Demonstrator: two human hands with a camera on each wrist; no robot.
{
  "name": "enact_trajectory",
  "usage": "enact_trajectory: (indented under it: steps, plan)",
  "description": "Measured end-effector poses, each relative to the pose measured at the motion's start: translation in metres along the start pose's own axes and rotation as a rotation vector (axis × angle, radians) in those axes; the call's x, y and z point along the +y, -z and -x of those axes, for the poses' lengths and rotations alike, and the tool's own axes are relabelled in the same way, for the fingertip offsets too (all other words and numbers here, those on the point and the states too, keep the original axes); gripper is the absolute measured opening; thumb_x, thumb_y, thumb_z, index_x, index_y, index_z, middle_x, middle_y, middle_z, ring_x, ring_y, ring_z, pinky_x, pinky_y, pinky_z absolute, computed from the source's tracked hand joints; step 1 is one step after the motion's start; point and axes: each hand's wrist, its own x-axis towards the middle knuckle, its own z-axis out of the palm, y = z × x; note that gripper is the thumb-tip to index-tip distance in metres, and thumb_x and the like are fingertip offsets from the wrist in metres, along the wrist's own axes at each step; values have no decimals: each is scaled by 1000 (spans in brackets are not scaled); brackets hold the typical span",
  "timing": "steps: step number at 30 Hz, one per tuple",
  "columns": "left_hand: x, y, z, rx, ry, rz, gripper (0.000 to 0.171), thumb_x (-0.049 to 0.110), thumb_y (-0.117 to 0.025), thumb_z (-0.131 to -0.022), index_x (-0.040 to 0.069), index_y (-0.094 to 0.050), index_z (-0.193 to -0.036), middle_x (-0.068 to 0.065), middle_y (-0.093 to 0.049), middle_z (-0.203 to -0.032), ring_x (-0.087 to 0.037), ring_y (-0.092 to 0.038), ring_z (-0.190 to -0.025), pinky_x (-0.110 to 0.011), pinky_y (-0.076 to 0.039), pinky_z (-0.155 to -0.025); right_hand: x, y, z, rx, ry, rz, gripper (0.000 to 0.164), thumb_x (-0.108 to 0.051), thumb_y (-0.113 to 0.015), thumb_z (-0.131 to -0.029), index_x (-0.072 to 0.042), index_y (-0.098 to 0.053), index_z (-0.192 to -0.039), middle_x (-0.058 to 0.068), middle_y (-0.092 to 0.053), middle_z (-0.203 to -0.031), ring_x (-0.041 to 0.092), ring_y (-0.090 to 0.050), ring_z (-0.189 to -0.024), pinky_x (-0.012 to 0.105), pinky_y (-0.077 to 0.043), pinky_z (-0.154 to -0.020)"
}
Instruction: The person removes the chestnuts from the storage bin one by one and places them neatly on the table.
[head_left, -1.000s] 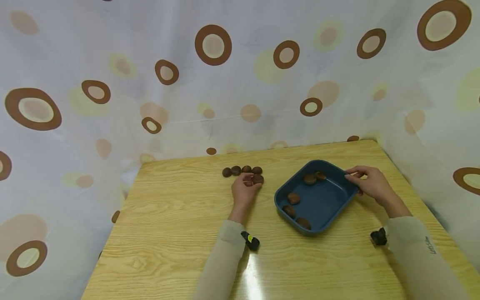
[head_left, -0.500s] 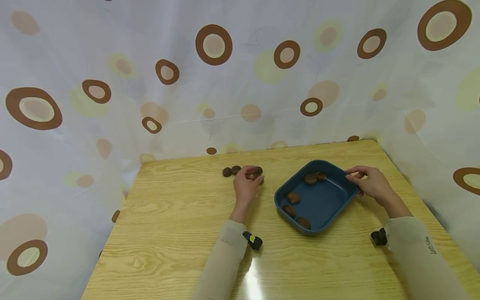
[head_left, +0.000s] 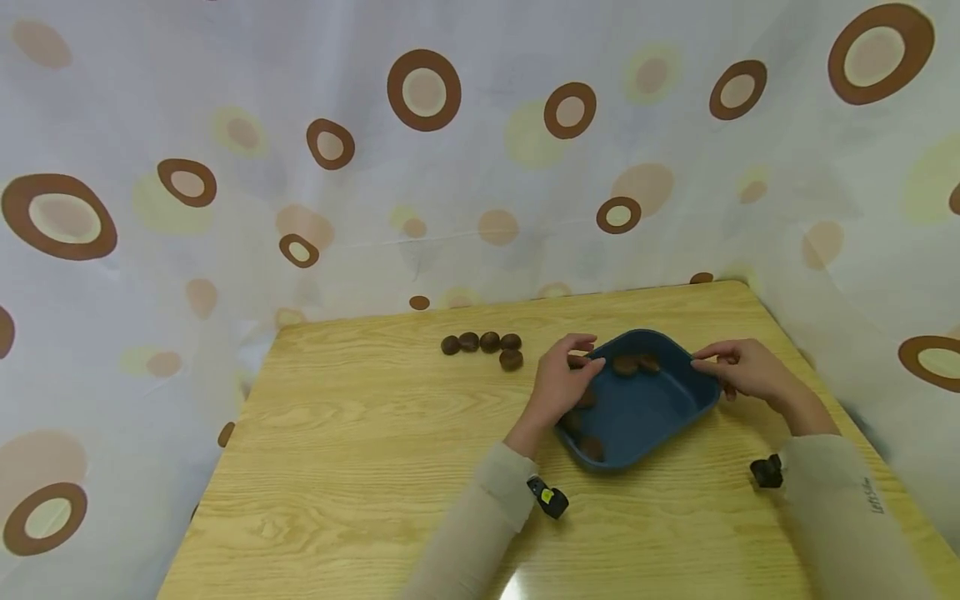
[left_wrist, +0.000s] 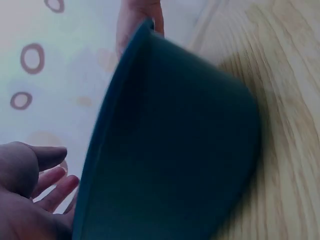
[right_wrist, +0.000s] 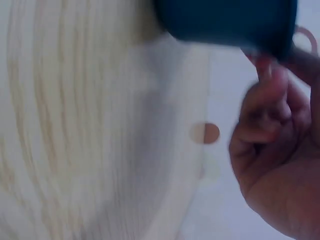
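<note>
Several brown chestnuts [head_left: 626,365] lie inside a blue rectangular tray [head_left: 637,417]. My left hand [head_left: 558,379] is over the tray's left rim, thumb and fingers apart and no chestnut showing between the tips. Beside the tray's outer wall [left_wrist: 165,145] in the left wrist view, the left hand [left_wrist: 30,200] shows spread fingers, partly hidden by the rim. My right hand [head_left: 750,369] pinches the tray's right corner between thumb and fingers. That grip also shows in the right wrist view, where the right hand [right_wrist: 280,145] has its other fingers curled below the tray.
A short row of chestnuts [head_left: 490,342] lies on the wooden table [head_left: 360,450] left of the tray, with one more chestnut [head_left: 512,360] just in front of its right end. A patterned curtain [head_left: 465,167] closes off the back and sides.
My left hand has moved right from the chestnut row to the tray, and one fewer chestnut lies on the table. The right hand keeps its grip; chestnuts in the tray look blurred and shifted.
</note>
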Motion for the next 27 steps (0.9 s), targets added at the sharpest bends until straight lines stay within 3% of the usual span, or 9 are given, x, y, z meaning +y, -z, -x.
enact_trajectory:
  steps: [4, 9, 12, 18, 22, 27]
  plan:
    - [9, -13, -2, -77, 54, -26, 41, 24, -69, -102, 20, -62, -142, -6, -65, -137, -15, -68, -114, -22, -56, -82, 4, 6, 10, -128, -31, -43, 55, -32, -61, -106, 8, -55, -142, 16, -68, -71, 29, -61, -55, 36, -49, -51]
    - [12, -28, -5, -142, 146, -7, 43, 23, -70, -101, 16, -61, -143, -7, -65, -137, -17, -67, -116, -23, -57, -83, 12, 1, 9, -67, 4, -57, 54, -37, -58, -108, -2, -54, -148, 9, -69, -81, 31, -61, -62, 36, -48, -51]
    - [11, -35, -8, -145, 195, 16, 43, 23, -70, -101, 16, -61, -142, -6, -64, -137, -19, -66, -119, -26, -57, -84, 14, -3, 7, -40, 52, -122, 53, -32, -60, -107, -6, -50, -152, 9, -67, -77, 33, -58, -58, 38, -46, -49]
    - [3, -43, -11, -160, 257, -17, 44, 27, -70, -102, 24, -60, -144, 4, -63, -140, -19, -61, -128, -30, -57, -88, 16, -4, 6, -179, 96, -248, 67, -21, -65, -104, -7, -32, -162, 9, -65, -67, 36, -62, -56, 46, -55, -52]
    - [-4, -45, -11, -213, 260, -64, 48, 28, -69, -102, 26, -57, -148, 5, -60, -145, -17, -60, -128, -31, -57, -88, 14, -6, 6, -240, 111, -270, 72, -18, -64, -104, -5, -25, -163, 6, -68, -68, 38, -66, -60, 50, -59, -57]
    - [-10, -46, -14, -272, 169, -240, 45, 28, -68, -103, 24, -59, -147, 2, -60, -141, -17, -59, -128, -31, -54, -97, 12, -7, 6, -245, 106, -271, 70, -18, -64, -104, -4, -27, -163, 6, -67, -68, 38, -63, -60, 50, -59, -57]
